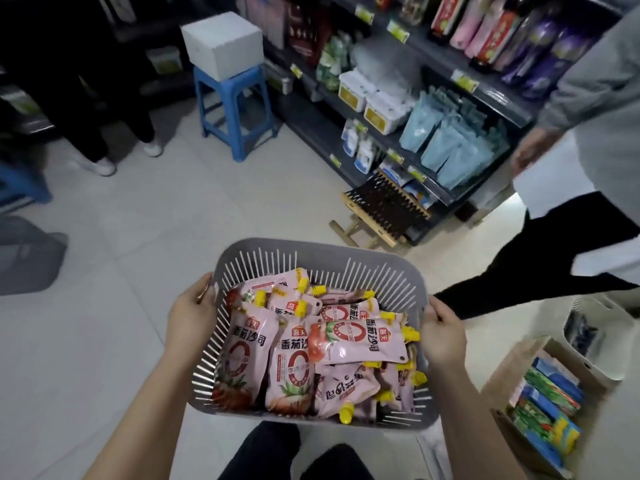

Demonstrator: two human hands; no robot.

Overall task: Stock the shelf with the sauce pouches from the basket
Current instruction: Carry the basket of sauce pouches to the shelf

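Held level above the pale tiled floor [138,220], in front of the carrier's dark-trousered knees: a grey slotted basket [263,244]. Gripped at its left rim by the left hand [192,315], fingertips hooked over the edge and thumb lying along the outer wall. Gripped at its right rim by the right hand [443,336], fingers curled over the edge. Filled with pink sauce pouches [363,341], yellow-capped and printed with a red ring, piled loosely at mixed angles and overlapping; every pouch in view lay inside the basket.

Seen ahead and to the right, well apart from the basket: a dark shelf [308,126] with yellow-green price tags along its edges. Stocked with pale blue bags [446,147], white tubs [374,102] and, higher up, dark bottles [540,53]. Propped against its foot: a folded wooden stool with black slats [384,206].

Placed at the upper left: a blue plastic stool [235,109], topped by a white foam box [221,43]. Set at the lower right: a cardboard box [512,368] packed with blue and green packets. Partly caught at the right edge: a second person in a grey top [595,98] and black trousers.
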